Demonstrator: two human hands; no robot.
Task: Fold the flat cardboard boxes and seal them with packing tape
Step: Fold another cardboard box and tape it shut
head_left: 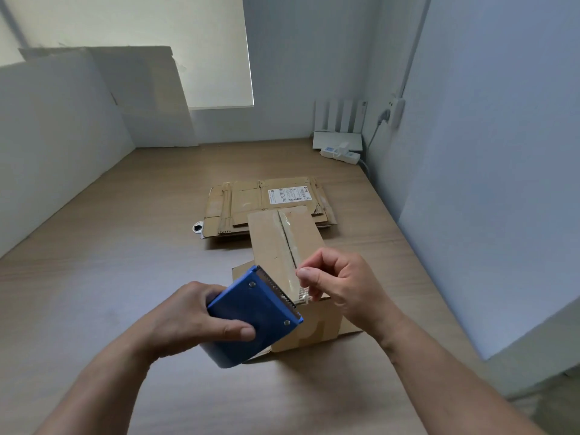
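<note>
A folded cardboard box stands on the wooden table, its top flaps closed with a strip of clear tape along the seam. My left hand grips a blue tape dispenser, whose toothed blade sits at the box's near top edge. My right hand pinches the clear tape end just beside the blade, over the box's near right corner. Behind the box lies a stack of flat cardboard boxes, the top one bearing a white shipping label.
A white router and a power strip sit in the far right corner by the wall. A large cardboard sheet leans against the back wall. A small round object peeks out left of the flat stack.
</note>
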